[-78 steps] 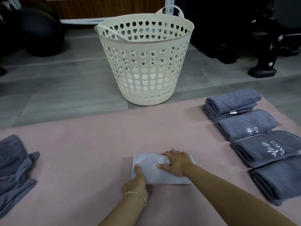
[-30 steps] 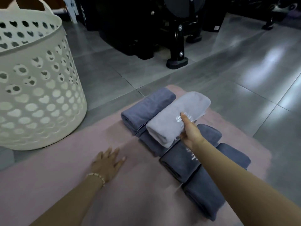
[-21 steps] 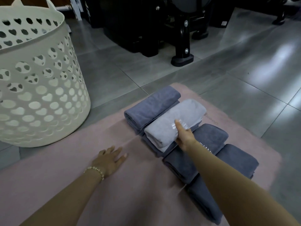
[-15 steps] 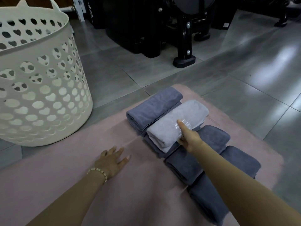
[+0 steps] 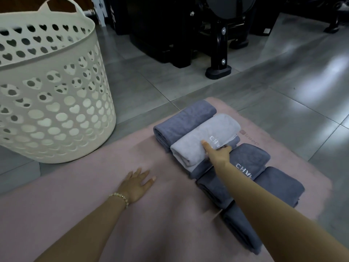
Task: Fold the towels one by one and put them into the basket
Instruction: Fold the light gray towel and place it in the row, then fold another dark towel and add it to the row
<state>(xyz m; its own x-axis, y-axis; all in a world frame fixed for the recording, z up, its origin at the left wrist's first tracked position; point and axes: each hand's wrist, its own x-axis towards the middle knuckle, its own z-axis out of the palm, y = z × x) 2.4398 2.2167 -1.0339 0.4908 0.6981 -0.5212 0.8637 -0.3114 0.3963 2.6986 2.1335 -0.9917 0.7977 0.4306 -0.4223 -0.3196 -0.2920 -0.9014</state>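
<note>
On the grey tiled floor (image 5: 283,103), a pink mat (image 5: 90,220) fills the near field. Black equipment (image 5: 217,44) stands at the back.

Cream basket (image 5: 56,114), heart-shaped holes, stands on the tiles at left, just off the mat's far edge. Its inside is mostly out of view; nothing shows through the holes.

A row of dark grey folded towels (image 5: 181,121) runs along the mat's right side; I count four, the nearest partly under the right forearm.

The light grey towel (image 5: 204,133), folded, lies on top of the second dark one, its long side against the farthest.

Right hand (image 5: 217,154): pinches the near end of the light towel, thumb on top by the white lettering, fingers round the edge. Left hand (image 5: 136,183): flat on the mat, fingers spread, holding nothing, well apart from the towels. Beaded bracelet (image 5: 120,197) on that wrist.

Progress (judgement): five towels are folded and staged beside the basket, and none is visibly in it. Basket loading is apparently all left to do. Whether any unfolded towels remain I cannot tell from this view.
</note>
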